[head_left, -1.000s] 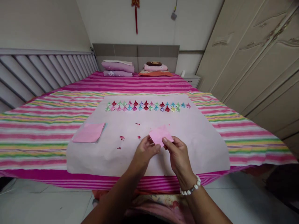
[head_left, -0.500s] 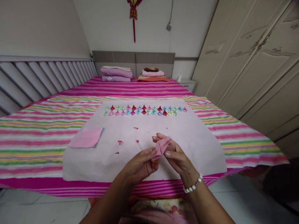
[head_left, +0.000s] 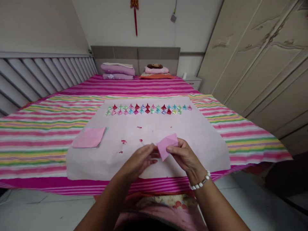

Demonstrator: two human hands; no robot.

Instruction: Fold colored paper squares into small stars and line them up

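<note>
A folded piece of pink paper [head_left: 166,146] is pinched in my right hand [head_left: 186,154], thumb on its front face, above the white sheet. The fold looks flat, with its upper edge tilted up to the right. My left hand [head_left: 141,159] is just left of the paper, fingers apart and slightly blurred; a fingertip comes close to the paper's left edge, and I cannot tell whether it touches. Small folded paper pieces [head_left: 147,109] in many colours stand in two rows farther back. To the left lies a stack of pink square paper [head_left: 89,138].
The white sheet [head_left: 101,166] covers part of a bed with a striped cover [head_left: 31,147]. Several small red scraps [head_left: 123,141] are scattered on it. Folded bedding [head_left: 117,69] sits by the headboard, a rail [head_left: 48,73] runs left, and a wardrobe [head_left: 260,64] stands right.
The pink paper has turned and now shows a flatter, broader face. My left hand has let go of it and moved slightly left. The camera view has tilted a little downward.
</note>
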